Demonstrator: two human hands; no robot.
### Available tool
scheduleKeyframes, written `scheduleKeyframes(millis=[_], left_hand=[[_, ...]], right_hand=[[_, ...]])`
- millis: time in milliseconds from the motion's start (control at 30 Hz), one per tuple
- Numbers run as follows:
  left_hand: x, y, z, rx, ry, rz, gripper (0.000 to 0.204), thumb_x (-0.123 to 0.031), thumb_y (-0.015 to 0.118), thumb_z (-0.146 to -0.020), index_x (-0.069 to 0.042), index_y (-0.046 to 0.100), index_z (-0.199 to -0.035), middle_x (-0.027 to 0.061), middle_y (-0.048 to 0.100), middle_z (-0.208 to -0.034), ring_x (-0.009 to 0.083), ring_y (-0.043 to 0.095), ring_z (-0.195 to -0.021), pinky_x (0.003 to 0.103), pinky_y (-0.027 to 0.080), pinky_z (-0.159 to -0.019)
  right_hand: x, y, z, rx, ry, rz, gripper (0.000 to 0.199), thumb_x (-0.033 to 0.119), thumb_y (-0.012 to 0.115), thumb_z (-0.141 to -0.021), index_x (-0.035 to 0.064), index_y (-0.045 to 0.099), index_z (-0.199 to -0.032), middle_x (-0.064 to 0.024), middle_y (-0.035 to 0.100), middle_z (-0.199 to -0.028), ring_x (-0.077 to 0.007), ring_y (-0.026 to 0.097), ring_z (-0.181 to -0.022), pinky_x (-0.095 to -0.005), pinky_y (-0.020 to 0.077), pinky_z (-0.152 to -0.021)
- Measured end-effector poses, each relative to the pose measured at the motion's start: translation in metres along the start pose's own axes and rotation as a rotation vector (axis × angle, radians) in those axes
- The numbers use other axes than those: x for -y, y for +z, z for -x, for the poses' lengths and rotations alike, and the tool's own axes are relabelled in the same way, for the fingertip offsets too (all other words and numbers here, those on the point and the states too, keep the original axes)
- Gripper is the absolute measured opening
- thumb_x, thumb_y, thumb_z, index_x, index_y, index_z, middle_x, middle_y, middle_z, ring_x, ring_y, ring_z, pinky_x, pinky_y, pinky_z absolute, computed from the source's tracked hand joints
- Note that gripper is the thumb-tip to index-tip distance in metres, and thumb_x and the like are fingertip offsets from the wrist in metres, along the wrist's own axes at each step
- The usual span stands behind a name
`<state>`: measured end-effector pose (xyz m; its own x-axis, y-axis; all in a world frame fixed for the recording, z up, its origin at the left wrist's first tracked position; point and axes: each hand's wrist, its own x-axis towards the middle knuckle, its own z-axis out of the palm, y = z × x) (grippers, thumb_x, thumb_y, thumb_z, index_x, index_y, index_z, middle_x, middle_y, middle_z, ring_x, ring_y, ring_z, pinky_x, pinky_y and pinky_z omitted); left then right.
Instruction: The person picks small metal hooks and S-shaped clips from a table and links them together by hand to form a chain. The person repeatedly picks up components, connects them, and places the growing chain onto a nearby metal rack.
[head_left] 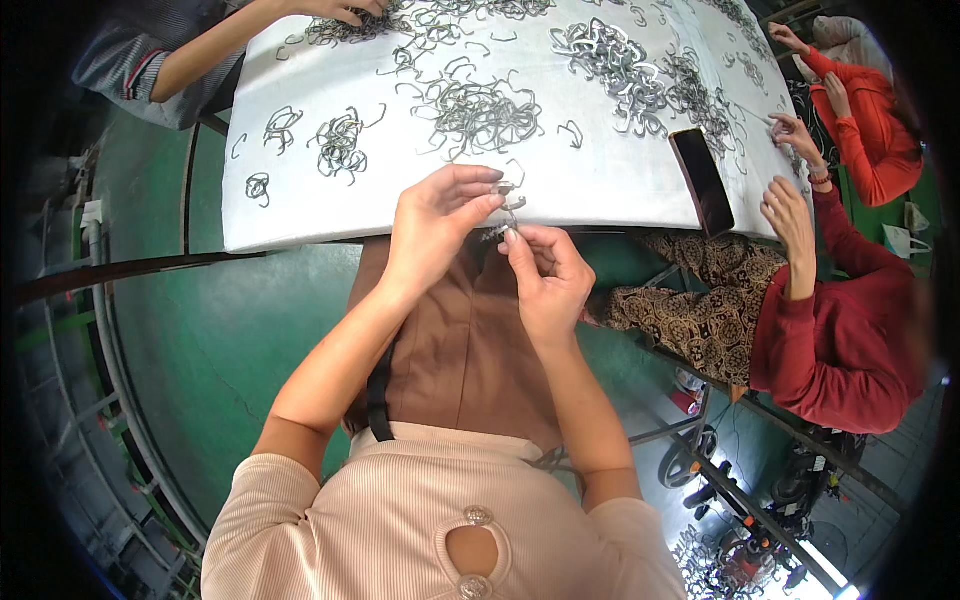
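Near the table's front edge, my left hand [440, 220] pinches a small bent metal hook [515, 203] between thumb and fingers. Just below and to the right, my right hand [550, 280] is closed, its thumb and forefinger pressed together on a small metal piece by the same hook. Whether the two pieces are joined is too small to tell. On the white-covered table [400, 205], a loose heap of bent metal hooks [475, 112] lies beyond my hands. A smaller heap of hooks [341, 145] sits to its left.
A black phone [703, 182] lies right of my hands. Thicker metal loops [615, 70] form a pile farther back. Co-workers' hands [790, 215] are at the right edge, and another person's hand [350, 10] reaches into hooks at the far left.
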<state>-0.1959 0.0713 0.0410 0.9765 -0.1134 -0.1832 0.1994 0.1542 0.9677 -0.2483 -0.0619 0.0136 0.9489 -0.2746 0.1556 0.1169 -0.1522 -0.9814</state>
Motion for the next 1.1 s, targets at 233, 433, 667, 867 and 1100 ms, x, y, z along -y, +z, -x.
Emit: scheduleKeyframes(millis=[233,433,667,867,1100], left_hand=[[0.004,0.0,0.013,0.054,0.039,0.113,0.018,0.004,0.063,-0.085,0.001,0.064,-0.103,0.012,0.067,-0.11,0.0142,0.061,-0.102,0.029,0.05,-0.089],[0.009,-0.016,0.015,0.063,0.118,-0.155,0.016,0.005,0.065,-0.082,0.002,0.067,-0.097,0.0098,0.067,-0.107,0.0117,0.062,-0.097,0.025,0.05,-0.084],[0.021,-0.028,0.01,0.175,0.106,-0.134,0.015,0.004,0.065,-0.082,-0.002,0.069,-0.096,0.0069,0.068,-0.096,0.011,0.063,-0.085,0.023,0.05,-0.073],[0.026,-0.036,0.001,0.221,0.152,-0.11,0.016,0.005,0.065,-0.081,-0.001,0.069,-0.095,0.0086,0.069,-0.093,0.0173,0.065,-0.086,0.028,0.052,-0.078],[0.026,-0.04,-0.007,0.209,0.191,-0.106,0.014,0.004,0.066,-0.08,-0.002,0.069,-0.093,0.0085,0.07,-0.092,0.0197,0.066,-0.086,0.03,0.052,-0.078]], right_hand=[[-0.015,0.006,0.002,-0.007,-0.007,0.09,0.009,0.001,0.07,-0.082,-0.0015,0.065,-0.089,-0.007,0.068,-0.079,-0.0122,0.066,-0.07,-0.0246,0.0519,-0.063],[-0.012,-0.006,-0.002,-0.009,0.043,0.166,0.015,0.003,0.066,-0.085,0.0004,0.062,-0.099,-0.0083,0.065,-0.081,-0.0121,0.063,-0.066,-0.0238,0.0504,-0.058],[-0.009,0.011,-0.123,0.242,-0.126,0.471,0.009,0.007,0.061,-0.088,-0.0016,0.061,-0.092,-0.0124,0.065,-0.084,-0.0212,0.063,-0.069,-0.0306,0.0478,-0.063],[-0.021,0.069,-0.229,0.507,-0.266,0.769,0.013,0.014,0.065,-0.083,0.0062,0.067,-0.093,-0.0091,0.066,-0.089,-0.0278,0.064,-0.081,-0.0388,0.0485,-0.073],[-0.026,0.134,-0.257,0.715,-0.373,0.824,0.014,0.012,0.063,-0.083,0.0113,0.07,-0.095,-0.0076,0.062,-0.092,-0.0242,0.062,-0.082,-0.0347,0.0487,-0.075]])
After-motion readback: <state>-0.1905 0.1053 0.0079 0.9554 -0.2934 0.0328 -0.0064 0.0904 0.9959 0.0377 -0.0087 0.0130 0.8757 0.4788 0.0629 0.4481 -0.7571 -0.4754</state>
